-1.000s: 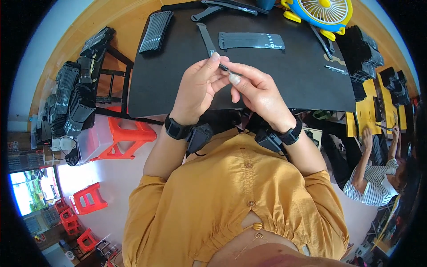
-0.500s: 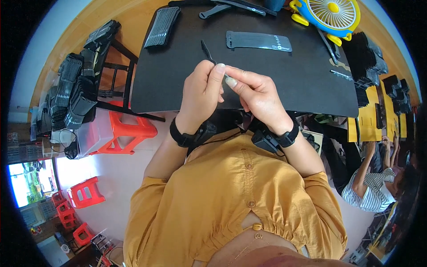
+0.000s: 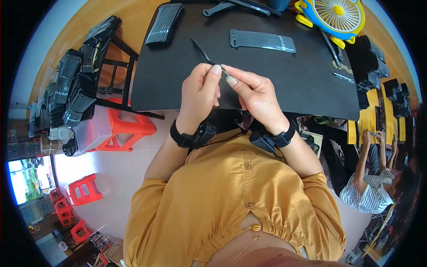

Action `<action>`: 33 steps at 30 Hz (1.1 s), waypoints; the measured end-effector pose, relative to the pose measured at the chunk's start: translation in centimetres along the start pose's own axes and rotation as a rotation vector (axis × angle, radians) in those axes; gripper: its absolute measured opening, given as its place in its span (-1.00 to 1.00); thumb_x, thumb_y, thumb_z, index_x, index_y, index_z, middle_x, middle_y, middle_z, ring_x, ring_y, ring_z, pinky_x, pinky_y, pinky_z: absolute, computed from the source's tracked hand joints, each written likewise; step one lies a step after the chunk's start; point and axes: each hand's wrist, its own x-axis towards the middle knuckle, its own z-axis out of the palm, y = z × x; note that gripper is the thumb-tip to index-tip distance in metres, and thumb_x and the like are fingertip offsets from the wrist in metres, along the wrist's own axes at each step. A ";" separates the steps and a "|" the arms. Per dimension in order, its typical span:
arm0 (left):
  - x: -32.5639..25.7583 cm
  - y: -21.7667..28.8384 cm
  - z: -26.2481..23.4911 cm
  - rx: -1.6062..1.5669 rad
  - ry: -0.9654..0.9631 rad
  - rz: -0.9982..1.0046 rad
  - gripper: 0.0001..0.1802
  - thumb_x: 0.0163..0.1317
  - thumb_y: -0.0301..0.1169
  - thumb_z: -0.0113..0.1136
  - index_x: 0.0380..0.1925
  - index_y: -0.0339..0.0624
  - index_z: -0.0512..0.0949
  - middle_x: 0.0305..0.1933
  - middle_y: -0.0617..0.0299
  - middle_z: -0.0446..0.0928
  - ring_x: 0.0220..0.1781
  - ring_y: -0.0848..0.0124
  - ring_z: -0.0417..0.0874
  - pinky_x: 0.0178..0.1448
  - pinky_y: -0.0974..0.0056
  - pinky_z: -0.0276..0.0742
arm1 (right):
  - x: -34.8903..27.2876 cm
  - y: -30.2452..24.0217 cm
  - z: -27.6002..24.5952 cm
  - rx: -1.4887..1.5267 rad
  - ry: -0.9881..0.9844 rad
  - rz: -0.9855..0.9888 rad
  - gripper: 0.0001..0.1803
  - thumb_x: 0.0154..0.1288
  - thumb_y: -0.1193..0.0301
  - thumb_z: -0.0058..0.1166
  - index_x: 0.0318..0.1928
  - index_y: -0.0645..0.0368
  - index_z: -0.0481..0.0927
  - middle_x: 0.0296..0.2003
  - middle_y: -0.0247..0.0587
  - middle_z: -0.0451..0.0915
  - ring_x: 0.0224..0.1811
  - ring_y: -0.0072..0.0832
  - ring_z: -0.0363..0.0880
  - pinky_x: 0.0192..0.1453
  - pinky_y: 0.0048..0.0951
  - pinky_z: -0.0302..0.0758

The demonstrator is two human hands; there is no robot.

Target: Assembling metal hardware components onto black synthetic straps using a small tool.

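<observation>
Over the near part of the black table (image 3: 284,80), both of my hands meet at a slim, dark, slightly bent strip (image 3: 201,50). My left hand (image 3: 201,86) is closed round its middle, thumb on top, and the free end points away to the far left. With thumb and forefinger my right hand (image 3: 258,91) pinches the near end, close to the left thumb. Fingers cover much of that end, so its exact kind is unclear. Farther off lies a flat dark-grey panel (image 3: 262,41) with small slots and white print. A stack of similar grey pieces (image 3: 163,24) sits at the far left.
A blue-and-yellow fan (image 3: 336,18) occupies the far right corner, near a narrow dark bar (image 3: 330,48). More dark strips (image 3: 242,6) lie along the far edge. Black bundles (image 3: 73,89) fill a rack at left, above a red stool (image 3: 126,131). Another person (image 3: 371,187) sits at right.
The strip's free end has swung slightly to the left and shows more of its length. Both hands keep their hold. The whole view has shifted a little.
</observation>
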 end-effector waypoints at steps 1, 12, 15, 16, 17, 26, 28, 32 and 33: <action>0.0 0.1 -0.2 -0.040 0.000 -0.082 -0.66 0.50 -0.17 -0.05 -0.33 -0.21 0.44 -0.54 0.33 0.38 -0.61 0.57 0.42 -0.64 0.51 0.30 | 0.0 0.1 0.1 0.000 -0.003 0.002 -0.68 0.39 0.50 0.08 0.13 0.09 0.64 -0.25 -0.30 0.70 -0.31 -0.64 0.60 -0.26 -0.58 0.54; 0.7 0.5 -1.8 -0.632 -0.176 -0.389 -0.62 0.53 -0.13 -0.12 -0.12 -0.27 0.45 -0.43 0.33 0.36 -0.48 0.59 0.40 -0.63 0.56 0.25 | 0.0 1.0 0.6 -0.354 0.060 -0.362 -0.69 0.31 0.55 0.12 0.05 0.10 0.66 0.03 0.01 0.63 0.05 -0.17 0.65 0.08 -0.35 0.58; 0.6 0.5 -1.5 -0.692 -0.175 -0.387 -0.62 0.53 -0.14 -0.13 -0.07 -0.28 0.43 -0.42 0.33 0.34 -0.46 0.59 0.38 -0.62 0.56 0.25 | -0.1 0.1 0.6 -0.410 0.090 -0.383 -0.74 0.32 0.50 0.12 0.01 0.13 0.65 -0.09 -0.02 0.66 -0.10 -0.18 0.68 -0.04 -0.35 0.59; 0.6 0.5 -1.4 -0.711 -0.169 -0.379 -0.62 0.53 -0.14 -0.13 -0.05 -0.29 0.42 -0.42 0.33 0.33 -0.45 0.59 0.38 -0.62 0.56 0.25 | -0.2 -0.2 0.5 -0.411 0.089 -0.380 -0.74 0.32 0.50 0.12 0.01 0.13 0.65 -0.09 -0.02 0.66 -0.10 -0.18 0.68 -0.04 -0.35 0.59; 0.6 0.4 -1.4 -0.713 -0.169 -0.381 -0.62 0.53 -0.14 -0.13 -0.05 -0.29 0.42 -0.42 0.33 0.33 -0.45 0.59 0.38 -0.62 0.56 0.25 | -0.2 -0.4 0.2 -0.402 0.057 -0.305 -0.76 0.33 0.48 0.11 -0.01 0.15 0.65 -0.16 -0.05 0.66 -0.19 -0.22 0.66 -0.11 -0.36 0.58; 0.9 0.2 -1.4 -0.867 -0.262 -0.428 -0.62 0.56 -0.16 -0.19 -0.01 -0.29 0.41 -0.46 0.34 0.31 -0.53 0.58 0.36 -0.65 0.56 0.25 | -0.5 -1.7 -0.2 -0.020 -0.095 0.224 -0.84 0.48 0.36 -0.01 -0.16 0.14 0.59 -0.53 -0.38 0.51 -0.56 -0.66 0.43 -0.49 -0.56 0.37; 0.9 0.2 -1.4 -0.896 -0.283 -0.445 -0.64 0.54 -0.16 -0.14 -0.07 -0.28 0.40 -0.46 0.36 0.29 -0.52 0.57 0.34 -0.63 0.55 0.20 | -0.5 -1.7 -0.2 0.054 -0.122 0.288 -0.83 0.50 0.33 -0.04 -0.18 0.12 0.57 -0.57 -0.44 0.48 -0.62 -0.72 0.38 -0.56 -0.60 0.32; 0.8 -0.1 -1.3 -0.961 -0.282 -0.459 -0.64 0.55 -0.16 -0.15 -0.07 -0.28 0.40 -0.46 0.35 0.28 -0.52 0.57 0.34 -0.63 0.54 0.20 | -0.5 -1.6 -0.1 0.114 -0.137 0.270 -0.80 0.52 0.31 -0.07 -0.21 0.11 0.55 -0.58 -0.47 0.45 -0.68 -0.75 0.30 -0.63 -0.64 0.24; 0.8 -0.2 -1.3 -0.960 -0.296 -0.454 -0.63 0.55 -0.15 -0.15 -0.08 -0.28 0.40 -0.47 0.35 0.28 -0.53 0.57 0.34 -0.64 0.54 0.20 | -0.5 -1.6 -0.1 0.117 -0.142 0.281 -0.80 0.53 0.31 -0.07 -0.22 0.11 0.55 -0.59 -0.47 0.45 -0.68 -0.74 0.31 -0.62 -0.64 0.25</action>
